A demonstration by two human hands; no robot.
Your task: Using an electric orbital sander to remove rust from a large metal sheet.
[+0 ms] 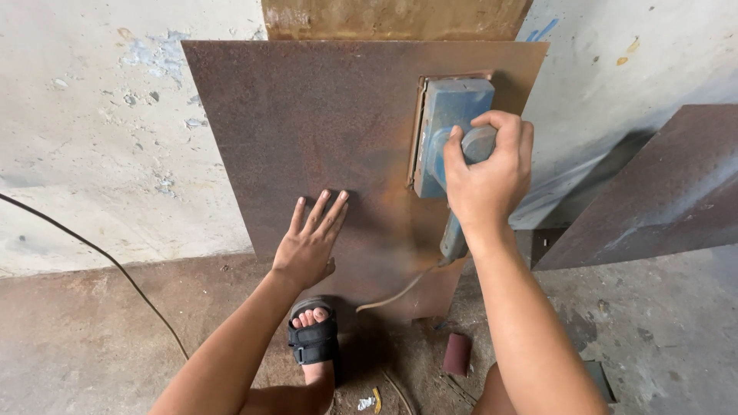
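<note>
I see my left hand [310, 244] pressed flat against the rusty metal sheet [323, 138], fingers straight and slightly spread, forearm reaching up from below. My right hand [486, 173] wraps its fingers tight around the round knob of the blue sander [444, 131], which sits against the sheet's upper right area. I count one sander, two rusty sheets with the second sheet [661, 192] leaning at right, one sandalled foot [314, 334], one sandpaper roll [457, 353].

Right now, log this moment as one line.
left hand: flat on rusty metal sheet | right hand: gripping blue sander against sheet | sheet: leaning on wall
</note>
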